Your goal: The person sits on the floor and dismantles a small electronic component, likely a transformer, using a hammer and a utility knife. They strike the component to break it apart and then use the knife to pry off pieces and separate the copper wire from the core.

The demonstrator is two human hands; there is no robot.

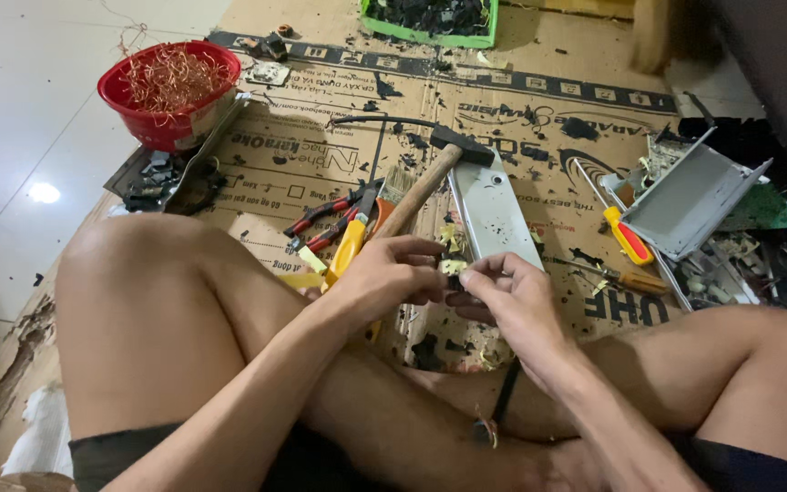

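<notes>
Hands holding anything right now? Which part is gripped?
Both hands meet on one small dark part. The left hand and right hand pinch it at opposite ends with their fingers. What it is cannot be told.

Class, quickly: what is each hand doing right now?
Left hand: fingers curled, pinching a small pale part.
Right hand: closed, pinching the same part from the other side.
</notes>
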